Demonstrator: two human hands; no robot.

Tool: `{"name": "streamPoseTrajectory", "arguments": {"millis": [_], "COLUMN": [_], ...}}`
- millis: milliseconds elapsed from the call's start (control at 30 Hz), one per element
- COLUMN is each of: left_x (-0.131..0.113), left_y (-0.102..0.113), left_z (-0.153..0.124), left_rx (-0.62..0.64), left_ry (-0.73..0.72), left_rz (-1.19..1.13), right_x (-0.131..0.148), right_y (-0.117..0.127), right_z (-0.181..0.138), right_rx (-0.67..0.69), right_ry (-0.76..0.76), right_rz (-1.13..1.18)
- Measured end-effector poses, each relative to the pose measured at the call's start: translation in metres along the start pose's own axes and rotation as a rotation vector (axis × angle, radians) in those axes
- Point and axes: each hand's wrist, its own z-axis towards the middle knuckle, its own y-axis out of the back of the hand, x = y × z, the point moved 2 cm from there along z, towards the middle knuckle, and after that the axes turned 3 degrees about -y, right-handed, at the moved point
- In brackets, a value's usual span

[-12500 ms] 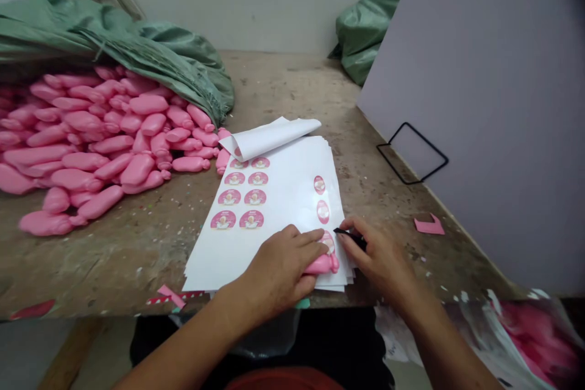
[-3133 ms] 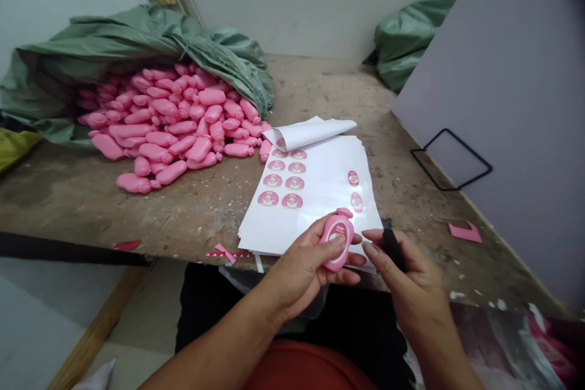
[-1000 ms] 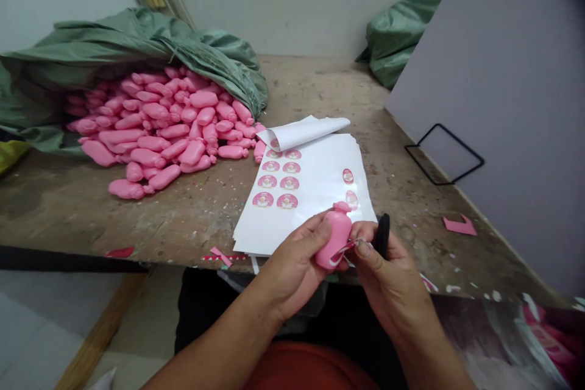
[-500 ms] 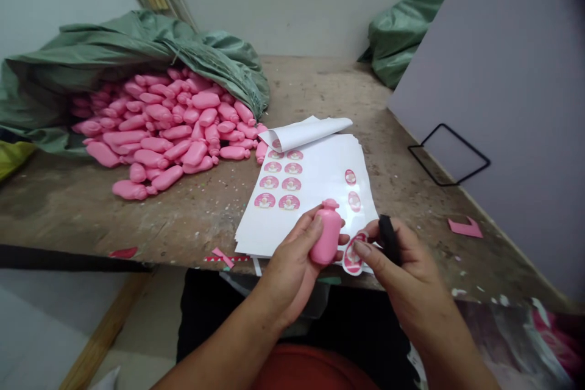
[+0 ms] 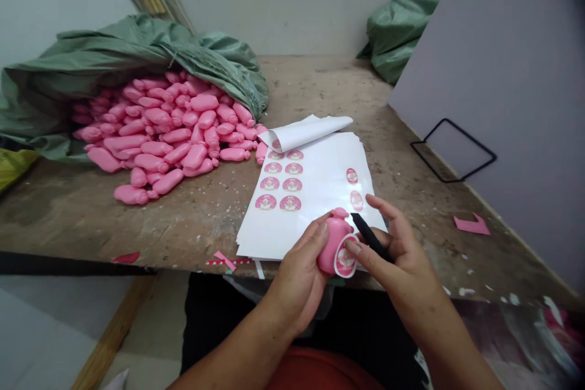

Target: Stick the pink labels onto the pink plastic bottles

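My left hand [image 5: 299, 268] is wrapped round a small pink bottle [image 5: 333, 237], held upright above the table's front edge. My right hand [image 5: 393, 253] holds a thin black tool [image 5: 368, 236] and its thumb presses a round pink-and-white sticker [image 5: 346, 259] against the bottle's side. Just beyond the hands lies a stack of white sticker sheets [image 5: 315, 195]; the top sheet carries several pink stickers [image 5: 278, 184], and its far corner is curled over.
A heap of pink bottles [image 5: 169, 131] spills from a green woven sack [image 5: 137, 55] at the left of the worn wooden table [image 5: 183, 219]. A second green sack [image 5: 402, 24] sits at the back. A grey board [image 5: 512, 85] stands on the right with a black wire frame [image 5: 452, 149].
The sticker that my right hand held loose beside the bottle half a second ago now lies against the bottle's side. The black tool has tipped from upright to slanting.
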Motion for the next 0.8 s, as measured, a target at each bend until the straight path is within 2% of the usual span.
{"name": "streamPoseTrajectory", "arguments": {"millis": [167, 233, 333, 400, 467, 533, 600, 667, 733, 800], "left_x": [-0.004, -0.008, -0.015, -0.018, -0.020, -0.020, -0.021, -0.020, -0.019, -0.018], "left_y": [0.000, 0.002, 0.006, 0.007, 0.007, 0.006, 0.004, 0.001, 0.000, 0.001], "left_z": [-0.002, -0.003, -0.003, -0.003, -0.003, -0.004, -0.005, -0.006, -0.006, -0.006], "left_rx": [-0.001, -0.033, -0.132, -0.155, -0.136, -0.153, -0.192, -0.222, -0.221, -0.204], "left_ry": [0.019, 0.034, -0.027, -0.056, -0.043, -0.055, -0.080, -0.108, -0.121, -0.128], "left_rz": [0.069, 0.187, 0.436, 0.545, 0.593, 0.604, 0.568, 0.503, 0.458, 0.452], "right_x": [-0.001, -0.002, -0.002, -0.001, 0.001, 0.003, 0.004, 0.001, -0.004, -0.008], "right_y": [0.002, 0.004, 0.006, 0.006, 0.008, 0.013, 0.017, 0.020, 0.018, 0.013], "right_z": [0.004, 0.004, 0.004, 0.004, 0.003, 0.002, 0.001, 0.001, 0.002, 0.002], "right_rx": [0.012, 0.004, -0.004, 0.002, -0.051, -0.168, -0.256, -0.234, -0.148, -0.077], "right_ry": [0.029, 0.036, 0.047, 0.057, 0.129, 0.234, 0.273, 0.186, 0.067, -0.009], "right_rz": [-0.024, -0.051, -0.067, -0.077, -0.217, -0.432, -0.498, -0.352, -0.194, -0.149]}}
